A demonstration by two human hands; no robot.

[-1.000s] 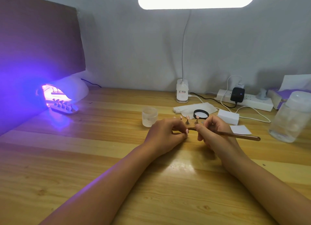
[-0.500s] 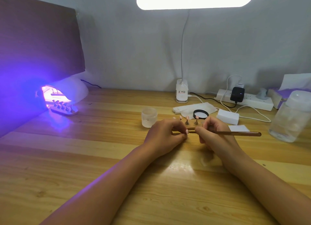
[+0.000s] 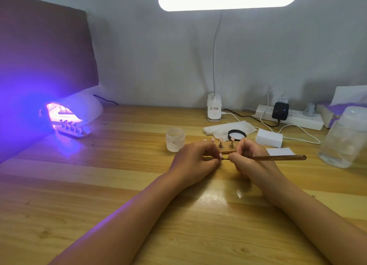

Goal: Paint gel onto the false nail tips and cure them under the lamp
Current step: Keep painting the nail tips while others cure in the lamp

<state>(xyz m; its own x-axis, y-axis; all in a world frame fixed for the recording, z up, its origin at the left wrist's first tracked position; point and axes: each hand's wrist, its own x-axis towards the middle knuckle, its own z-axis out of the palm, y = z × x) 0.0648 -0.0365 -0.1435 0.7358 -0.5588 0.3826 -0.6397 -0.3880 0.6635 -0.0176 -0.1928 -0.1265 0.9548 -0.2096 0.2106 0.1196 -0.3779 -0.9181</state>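
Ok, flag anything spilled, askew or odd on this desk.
Nothing spilled or damaged. One oddity: the tip strip sits at the mouth of the lamp, partly sticking out, so its outer tips may cure less. Left hand pinches a tip; right hand holds the brush.

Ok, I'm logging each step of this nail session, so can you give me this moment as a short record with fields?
Held: left hand pinches a nail tip
Tool: right hand grips the brush, its working end at that tip
Curing: curing lamp lit purple, rack of tips at its mouth
Waiting: tips on stands just behind the hands
Nearby: frosted jar left of those stands
Surface: wooden table
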